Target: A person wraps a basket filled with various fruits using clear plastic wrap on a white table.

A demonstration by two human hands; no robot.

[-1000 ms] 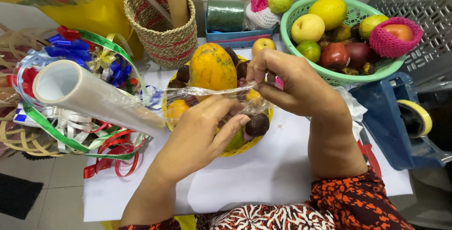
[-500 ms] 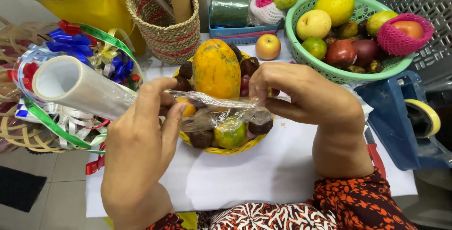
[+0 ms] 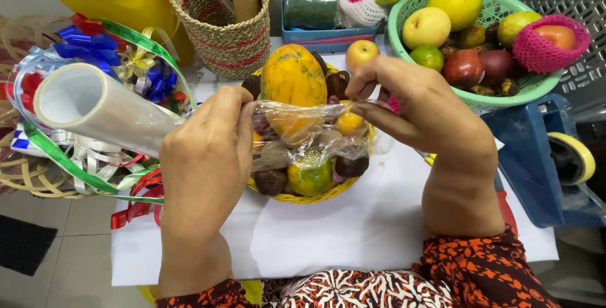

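A: We see the left hand (image 3: 205,156) clasped round the roll of clear wrap (image 3: 104,113), its fingers pinching the film just where it leaves the roll.

B: And the right hand (image 3: 420,109) pinches the free end of the sheet of film (image 3: 309,132) between thumb and fingertips. Between the two hands we see the film stretched, wrinkled, over the yellow basket of fruit (image 3: 309,197).

A: That basket sits on the white paper (image 3: 328,238) near the middle of the table. In it we make out a big orange-green papaya (image 3: 292,76) standing upright, a green citrus (image 3: 310,178) at the near rim and some dark round fruits (image 3: 271,182).

B: Toward the table's far right corner we see the green plastic basket (image 3: 527,93), heaped with yellow, green and red fruit. One fruit there wears a pink foam net (image 3: 550,40).

A: At the far edge stands a woven basket (image 3: 224,36), with a lone apple (image 3: 361,52) to its right. A tangle of coloured ribbons and bows (image 3: 95,55) lies at the left edge.

B: At the right edge we spot a blue tape dispenser (image 3: 536,156).
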